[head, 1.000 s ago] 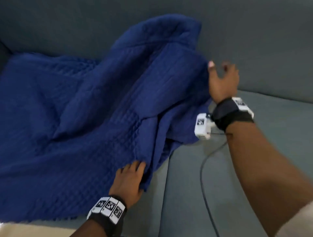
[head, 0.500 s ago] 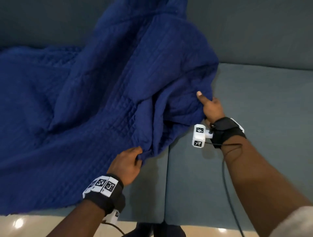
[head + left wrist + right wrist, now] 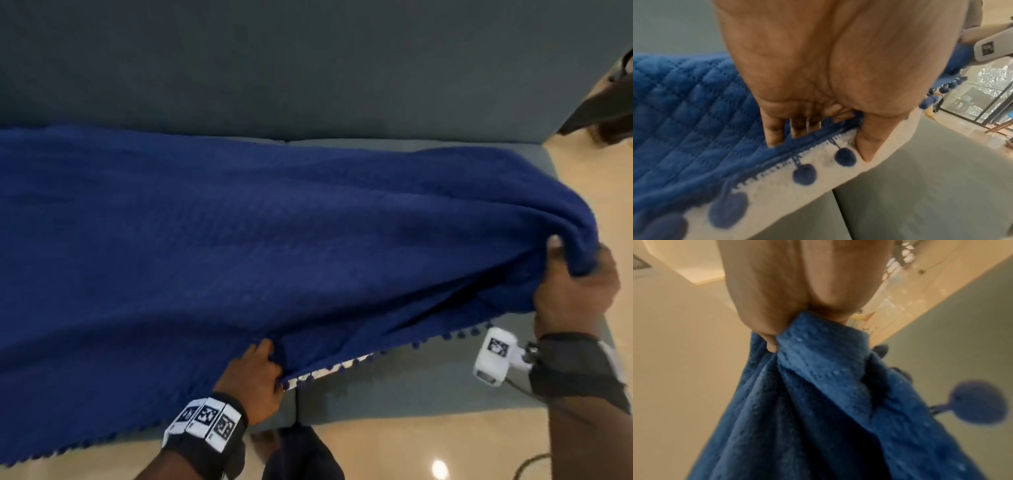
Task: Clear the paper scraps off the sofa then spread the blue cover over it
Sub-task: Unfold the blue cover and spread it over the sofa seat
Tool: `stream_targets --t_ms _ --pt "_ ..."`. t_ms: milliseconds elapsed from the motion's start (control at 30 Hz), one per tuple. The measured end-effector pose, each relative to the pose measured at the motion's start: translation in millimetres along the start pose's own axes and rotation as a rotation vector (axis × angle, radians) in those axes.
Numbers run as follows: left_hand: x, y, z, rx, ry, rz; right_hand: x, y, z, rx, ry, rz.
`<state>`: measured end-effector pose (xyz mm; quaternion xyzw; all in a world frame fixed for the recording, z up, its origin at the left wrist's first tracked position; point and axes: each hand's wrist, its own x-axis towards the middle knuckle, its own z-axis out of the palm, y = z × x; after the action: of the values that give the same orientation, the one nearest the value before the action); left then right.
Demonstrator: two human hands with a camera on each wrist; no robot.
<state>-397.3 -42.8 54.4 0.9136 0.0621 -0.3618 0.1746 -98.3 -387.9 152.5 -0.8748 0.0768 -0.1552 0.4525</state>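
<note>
The blue cover lies over the left and middle of the sofa seat. Its right end is lifted up in the air. The left grip pinches the front edge of the cover, with fingers on the blue side and thumb on the white underside. The right grip is clenched round a bunch of the cover's right end, above the right end of the seat. Little blue balls hang along the edge. A shiny tan floor is beside the sofa.
</note>
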Motion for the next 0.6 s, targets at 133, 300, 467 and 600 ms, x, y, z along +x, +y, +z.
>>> stream_targets --t_ms 133,300,467,600 --pt "-6.5 7.0 34.7 0.078 -0.219 -0.044 -57.2 80.3 -6.4 -0.343 -0.354 0.186" --pt "-1.7 18.9 60.2 0.03 -0.255 -0.008 -64.3 114.1 -6.1 -0.296 -0.351 0.324" --pt "37.3 60.3 52.3 -0.217 0.022 0.025 14.8 154.8 13.4 0.068 -0.153 0.615" --pt "89.6 123.0 26.5 -0.29 0.344 0.079 78.4 177.7 47.3 0.201 -0.466 0.675"
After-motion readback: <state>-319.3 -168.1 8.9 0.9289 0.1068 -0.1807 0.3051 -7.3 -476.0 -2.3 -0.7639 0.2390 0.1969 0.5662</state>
